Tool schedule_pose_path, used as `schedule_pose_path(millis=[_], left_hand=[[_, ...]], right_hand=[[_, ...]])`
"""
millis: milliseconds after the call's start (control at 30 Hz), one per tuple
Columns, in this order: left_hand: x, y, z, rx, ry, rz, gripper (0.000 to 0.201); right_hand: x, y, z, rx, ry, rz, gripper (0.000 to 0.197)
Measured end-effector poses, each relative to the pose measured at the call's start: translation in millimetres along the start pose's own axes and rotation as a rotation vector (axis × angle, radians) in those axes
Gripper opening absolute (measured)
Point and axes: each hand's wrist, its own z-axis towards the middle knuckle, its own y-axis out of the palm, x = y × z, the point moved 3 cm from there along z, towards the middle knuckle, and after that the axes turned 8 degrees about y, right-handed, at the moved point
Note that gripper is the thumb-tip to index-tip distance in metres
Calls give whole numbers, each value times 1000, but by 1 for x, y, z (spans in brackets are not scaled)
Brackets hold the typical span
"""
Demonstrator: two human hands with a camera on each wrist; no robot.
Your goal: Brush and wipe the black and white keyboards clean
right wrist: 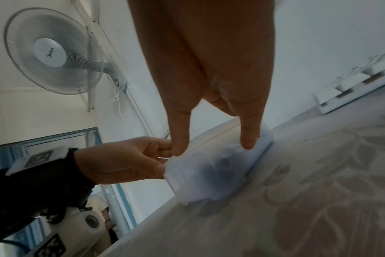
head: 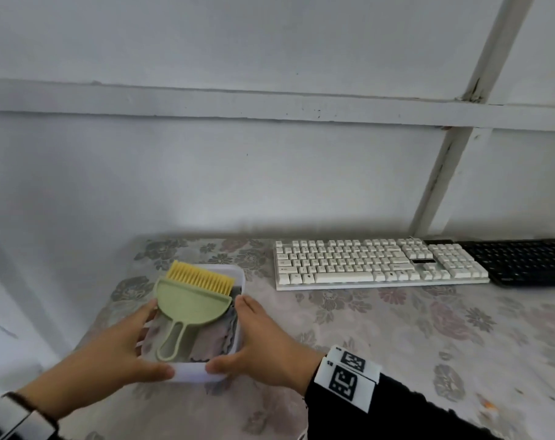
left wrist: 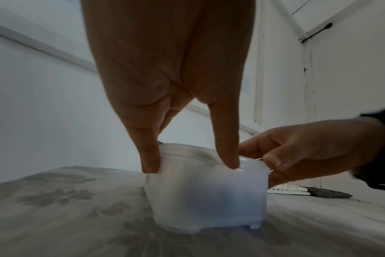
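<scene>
A translucent white plastic container (head: 193, 374) stands on the flowered tablecloth at the table's left. A green brush with yellow bristles (head: 192, 300) lies across its top, over a folded cloth (head: 212, 342). My left hand (head: 133, 344) grips the container's left side, thumb on the near rim. My right hand (head: 257, 338) grips the right side the same way. The wrist views show each hand pinching the container (left wrist: 209, 191) (right wrist: 209, 173) at its rim. The white keyboard (head: 377, 263) lies at the back right of the table, with the black keyboard (head: 523, 262) beside it.
A white wall with beams rises right behind the table (head: 396, 338). The table's left edge is close to the container. A wall fan (right wrist: 53, 52) hangs high on the left. Bare tablecloth stretches in front of the keyboards.
</scene>
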Motion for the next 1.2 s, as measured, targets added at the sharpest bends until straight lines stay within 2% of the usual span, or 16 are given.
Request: schedule_pose_path(millis=[100,267,400,467,567,600,733,1033,1133,1200], left_hand=[[6,-3,22,1,31,9,104],[0,-7,63,11,85,70,104],[0,-4,92,40,90,112,90],[-2,-4,104,39,89,130,95],[-5,-5,117,18,67,160,119],[-5,-5,121,17,65,172,119],[-3,-4,136,40,99,157,83],[-7,-6,152,66,75,219,85],[-7,-4,152,69,66,219,87],[-4,1,149,93,67,249,81]], right_hand=[[4,-10,19,54,-19,-5,88],[14,-26,51,118,-19,-11,79],[25,-36,78,155,19,7,64],[31,-42,89,173,40,13,59],[36,-48,100,183,56,20,55],[37,-49,103,183,61,17,55],[41,-56,111,195,73,2,51],[44,-61,124,221,95,2,48],[43,-63,117,213,91,39,46],[44,-70,104,222,71,57,44]])
